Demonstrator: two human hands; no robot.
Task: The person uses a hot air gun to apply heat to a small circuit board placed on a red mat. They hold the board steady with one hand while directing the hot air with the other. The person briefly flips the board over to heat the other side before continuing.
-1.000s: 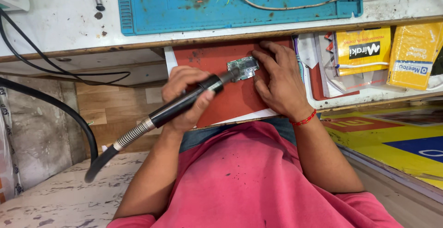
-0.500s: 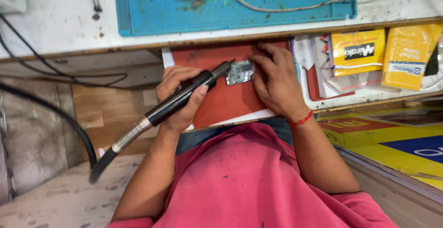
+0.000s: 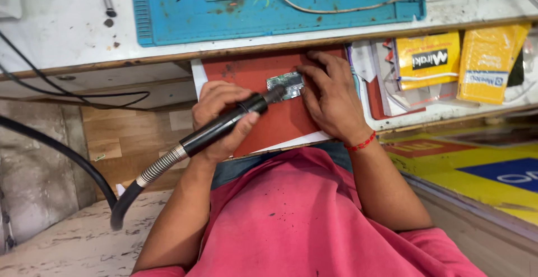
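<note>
My left hand (image 3: 219,115) grips a black hot-air wand (image 3: 224,124) with a coiled metal hose (image 3: 157,168) trailing down to the left. The wand's nozzle points at a small green circuit board (image 3: 287,84) that lies on a red mat (image 3: 263,104). My right hand (image 3: 330,99) rests on the mat with its fingertips pressing the board's right edge. A red thread band circles that wrist. My pink shirt fills the bottom of the view.
A blue work mat (image 3: 269,5) lies on the white bench above, with a beige cable (image 3: 358,5) across it. Yellow packets (image 3: 428,58) sit in a drawer tray at right. Black cables (image 3: 61,154) run at left. A yellow and blue board (image 3: 482,170) lies lower right.
The wand's nozzle has stayed on the board while my left hand shifted slightly. The view has drifted a little. My right hand keeps holding the board.
</note>
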